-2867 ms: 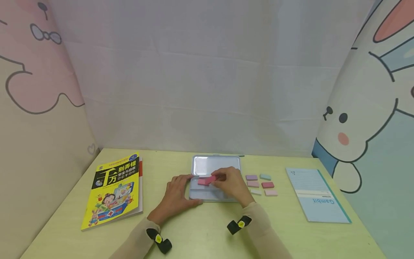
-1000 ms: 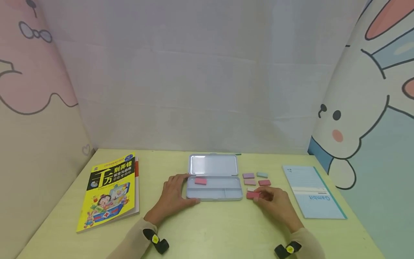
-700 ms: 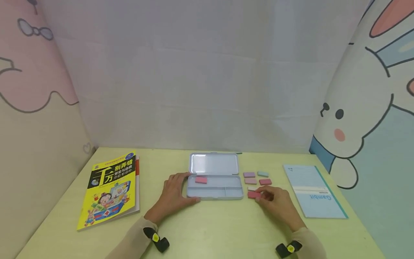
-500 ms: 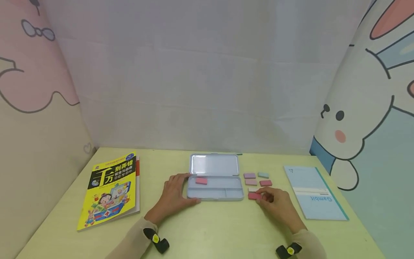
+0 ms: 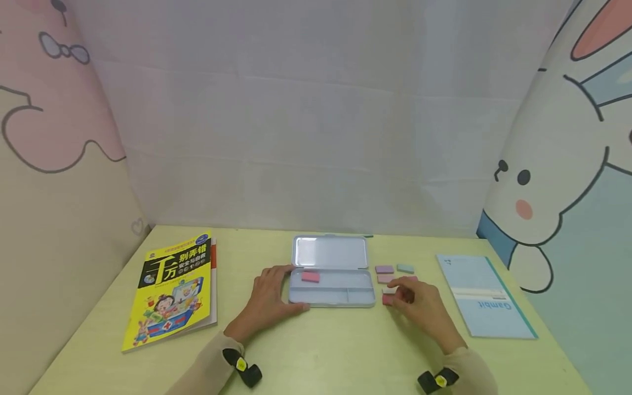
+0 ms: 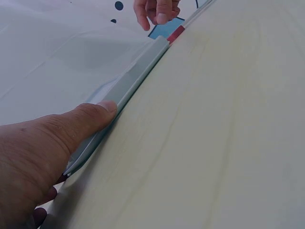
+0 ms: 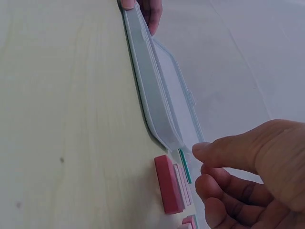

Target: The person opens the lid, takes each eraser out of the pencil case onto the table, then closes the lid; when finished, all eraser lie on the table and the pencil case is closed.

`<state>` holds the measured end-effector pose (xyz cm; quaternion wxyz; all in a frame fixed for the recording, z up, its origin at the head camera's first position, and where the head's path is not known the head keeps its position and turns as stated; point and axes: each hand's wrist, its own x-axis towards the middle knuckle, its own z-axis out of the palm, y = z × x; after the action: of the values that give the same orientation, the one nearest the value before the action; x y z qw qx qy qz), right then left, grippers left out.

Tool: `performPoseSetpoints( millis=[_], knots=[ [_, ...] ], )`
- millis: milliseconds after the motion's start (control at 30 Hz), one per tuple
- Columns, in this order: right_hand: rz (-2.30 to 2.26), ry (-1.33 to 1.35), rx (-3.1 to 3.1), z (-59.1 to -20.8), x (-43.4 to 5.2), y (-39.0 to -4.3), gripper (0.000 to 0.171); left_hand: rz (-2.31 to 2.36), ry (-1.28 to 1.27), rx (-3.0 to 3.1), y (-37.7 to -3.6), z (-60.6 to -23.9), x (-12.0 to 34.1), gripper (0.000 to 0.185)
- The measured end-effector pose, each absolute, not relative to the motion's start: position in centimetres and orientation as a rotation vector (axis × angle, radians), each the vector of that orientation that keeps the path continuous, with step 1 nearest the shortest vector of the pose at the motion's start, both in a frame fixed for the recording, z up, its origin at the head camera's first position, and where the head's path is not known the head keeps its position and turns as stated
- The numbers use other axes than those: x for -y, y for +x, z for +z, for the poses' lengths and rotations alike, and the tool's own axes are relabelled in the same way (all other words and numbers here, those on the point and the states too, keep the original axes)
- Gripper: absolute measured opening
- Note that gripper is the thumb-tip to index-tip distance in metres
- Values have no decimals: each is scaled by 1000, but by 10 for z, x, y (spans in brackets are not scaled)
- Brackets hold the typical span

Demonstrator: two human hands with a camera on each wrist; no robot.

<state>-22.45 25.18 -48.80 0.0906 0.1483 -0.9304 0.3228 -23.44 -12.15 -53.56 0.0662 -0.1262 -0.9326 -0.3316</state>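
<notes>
A pale blue pencil case (image 5: 318, 296) lies with its lid (image 5: 329, 252) raised on the table. My left hand (image 5: 269, 299) grips its left end, thumb on the front edge and fingers behind. Inside, a pink eraser (image 5: 310, 277) rests in the back compartment. My right hand (image 5: 422, 304) hovers right of the case, thumb and fingers apart, holding nothing. Just by its fingertips are a red eraser (image 7: 168, 185) and a white eraser (image 5: 389, 290). Behind them lie a purple eraser (image 5: 384, 269), a green eraser (image 5: 405, 268) and a pink-toned eraser (image 5: 385, 278); my hand partly covers others.
A yellow picture book (image 5: 173, 296) lies at the left on another book. At the right is a light blue notebook (image 5: 486, 296). A white cloth (image 5: 306, 137) hangs behind the table, with printed cartoon panels at both sides.
My right hand carried a red eraser from above the case to the table at the right, then let go and lifted slightly. The left hand has stayed on the case.
</notes>
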Motion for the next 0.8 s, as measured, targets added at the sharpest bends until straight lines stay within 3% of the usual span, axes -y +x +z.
performPoseSetpoints(
  millis=[800],
  knots=[
    [1189, 669, 2790, -471, -189, -253, 27, -980, -380, 2832, -236, -538, 121, 97]
  ],
)
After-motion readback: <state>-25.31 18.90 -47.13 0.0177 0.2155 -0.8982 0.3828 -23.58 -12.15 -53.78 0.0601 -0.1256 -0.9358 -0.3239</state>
